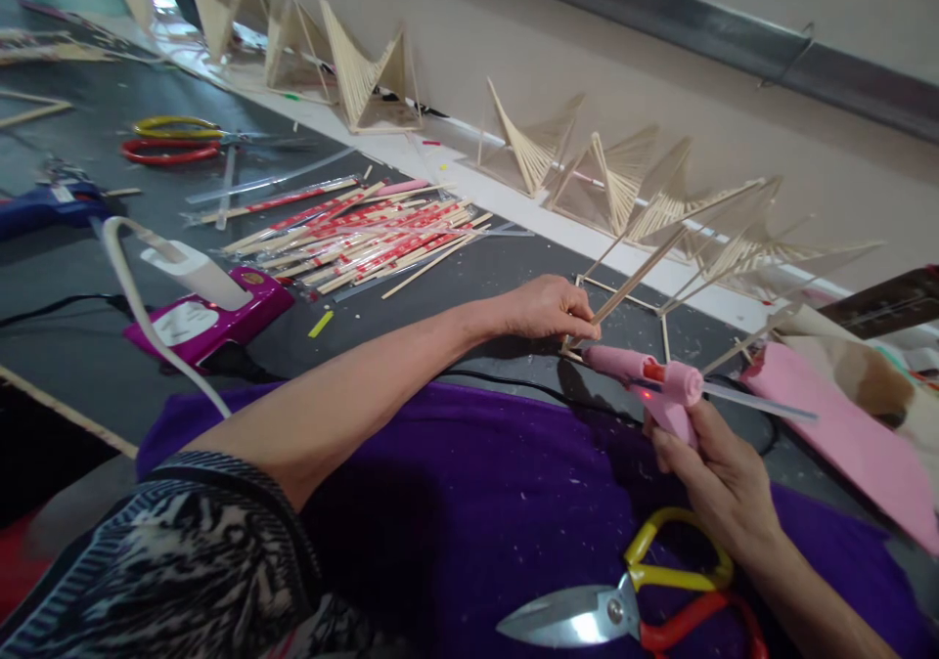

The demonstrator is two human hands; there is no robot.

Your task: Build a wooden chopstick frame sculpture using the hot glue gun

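Observation:
My left hand (550, 307) pinches thin wooden sticks (635, 278) near the lower corner of a small stick frame (623, 295) on the grey table. My right hand (723, 463) grips the handle of a pink glue gun (646, 375), whose small red light glows. The gun's nozzle points left, right by that corner and just below my left fingertips; whether it touches the wood I cannot tell. A clear glue stick (767, 400) juts from the gun's back. Scissors (587, 618) with one yellow and one red handle lie on the purple cloth (469, 503) over my lap.
Several chopsticks (367, 234), many in red-printed wrappers, lie mid-table. To the left are a magenta power strip (212, 317) with a white plug, more scissors (172, 141) and a blue tool (55, 204). Fan-shaped stick models (367, 63) line the wall. Pink material (836, 434) lies at right.

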